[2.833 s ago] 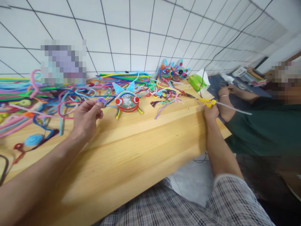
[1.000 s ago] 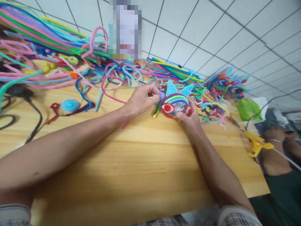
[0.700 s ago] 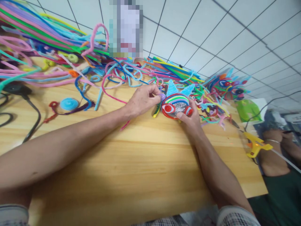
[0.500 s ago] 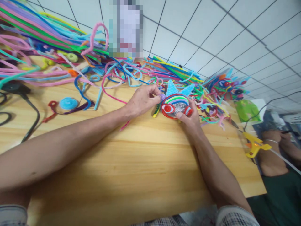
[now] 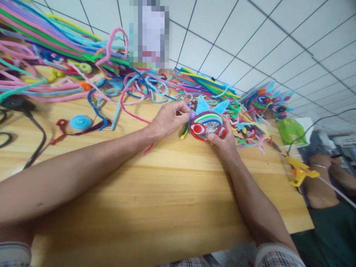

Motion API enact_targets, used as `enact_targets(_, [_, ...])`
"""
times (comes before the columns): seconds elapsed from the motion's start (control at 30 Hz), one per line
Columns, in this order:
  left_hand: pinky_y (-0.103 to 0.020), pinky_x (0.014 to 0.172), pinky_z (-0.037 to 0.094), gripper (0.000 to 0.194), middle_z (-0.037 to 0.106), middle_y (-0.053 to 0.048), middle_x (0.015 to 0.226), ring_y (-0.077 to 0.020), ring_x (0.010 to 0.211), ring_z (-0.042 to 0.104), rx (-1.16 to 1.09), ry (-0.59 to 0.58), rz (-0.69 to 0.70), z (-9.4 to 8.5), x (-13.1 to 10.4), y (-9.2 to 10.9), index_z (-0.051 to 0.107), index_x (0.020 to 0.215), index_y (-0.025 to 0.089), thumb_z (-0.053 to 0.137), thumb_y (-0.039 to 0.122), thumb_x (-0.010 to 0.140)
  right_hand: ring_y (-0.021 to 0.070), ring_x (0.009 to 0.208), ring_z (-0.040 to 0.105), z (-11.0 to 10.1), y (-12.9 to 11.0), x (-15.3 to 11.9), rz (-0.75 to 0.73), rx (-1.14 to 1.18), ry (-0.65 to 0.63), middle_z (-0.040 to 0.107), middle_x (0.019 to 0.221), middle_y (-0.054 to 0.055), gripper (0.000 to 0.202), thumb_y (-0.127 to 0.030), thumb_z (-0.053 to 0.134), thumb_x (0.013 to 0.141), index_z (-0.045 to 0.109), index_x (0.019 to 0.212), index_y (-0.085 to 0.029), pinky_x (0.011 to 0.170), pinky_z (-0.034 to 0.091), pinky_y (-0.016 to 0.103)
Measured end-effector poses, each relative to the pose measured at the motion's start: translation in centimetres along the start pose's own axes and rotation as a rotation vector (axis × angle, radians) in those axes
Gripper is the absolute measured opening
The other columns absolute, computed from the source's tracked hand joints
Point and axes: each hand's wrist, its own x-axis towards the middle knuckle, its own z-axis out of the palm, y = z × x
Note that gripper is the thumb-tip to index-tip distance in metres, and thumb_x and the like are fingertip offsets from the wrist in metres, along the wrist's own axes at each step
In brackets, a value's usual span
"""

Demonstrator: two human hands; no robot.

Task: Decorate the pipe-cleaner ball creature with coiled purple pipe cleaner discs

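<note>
My right hand is closed around the right side of a pipe-cleaner mask, its thumb on the lower front. The mask has two blue pointed horns, rainbow bands across the brow, red-and-white round eyes and a silvery middle. At the mask's upper left edge, my left hand pinches a small purple pipe-cleaner coil against it between thumb and fingertips. Just below that coil lies a dark green and yellow piece, partly hidden. A pink pipe cleaner runs under my left forearm.
Bundles of coloured pipe cleaners line the table's back. A blue coil with a dark tassel and a black cable lie left. A yellow glue gun is at the right edge, near another person's arm. Similar finished-looking masks stand back right.
Almost nothing differs. The mask tilts or shifts very slightly left, and both hands keep their hold on the mask and the purple coil.
</note>
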Motion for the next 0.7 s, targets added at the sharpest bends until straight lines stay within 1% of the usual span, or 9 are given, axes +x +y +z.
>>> enact_targets(0.1, [-0.03, 0.068, 0.05, 0.014, 0.072, -0.001, 0.077, -0.0152, 0.069, 0.063, -0.022, 0.007, -0.008, 0.17, -0.09, -0.12, 0.07, 0.079, 0.018, 0.073, 0.028, 0.088, 0.0363, 0.129, 0.069, 0.13, -0.32, -0.06, 0.01, 0.012, 0.004, 0.072, 0.139, 0.009, 0.092, -0.066, 0.095, 0.067, 0.058, 0.143, -0.03, 0.115, 0.056, 0.055])
enact_targets(0.23, [-0.03, 0.069, 0.051, 0.014, 0.072, -0.002, 0.079, -0.0153, 0.07, 0.062, -0.07, 0.021, -0.057, 0.4, -0.33, -0.09, 0.069, 0.081, 0.018, 0.075, 0.029, 0.089, 0.0363, 0.13, 0.069, 0.21, -0.36, -0.05, 0.009, 0.013, 0.012, 0.072, 0.139, 0.009, 0.093, -0.066, 0.095, 0.066, 0.058, 0.143, -0.03, 0.115, 0.056, 0.055])
enact_targets(0.53, [-0.029, 0.067, 0.049, 0.016, 0.068, 0.001, 0.074, -0.0138, 0.067, 0.059, -0.159, 0.019, -0.113, 0.38, -0.68, 0.24, 0.069, 0.079, 0.019, 0.076, 0.026, 0.09, 0.0356, 0.128, 0.07, 0.23, -0.41, -0.04, 0.002, 0.003, 0.007, 0.072, 0.137, 0.009, 0.09, -0.065, 0.094, 0.068, 0.058, 0.143, -0.031, 0.113, 0.057, 0.055])
enact_targets(0.7, [-0.028, 0.065, 0.048, 0.015, 0.069, 0.0, 0.076, -0.0134, 0.067, 0.059, -0.177, 0.015, -0.125, 0.37, -0.81, 0.64, 0.069, 0.08, 0.019, 0.077, 0.025, 0.091, 0.0359, 0.13, 0.069, 0.19, -0.29, 0.0, -0.008, -0.007, -0.006, 0.072, 0.138, 0.009, 0.091, -0.067, 0.093, 0.069, 0.057, 0.144, -0.031, 0.114, 0.057, 0.055])
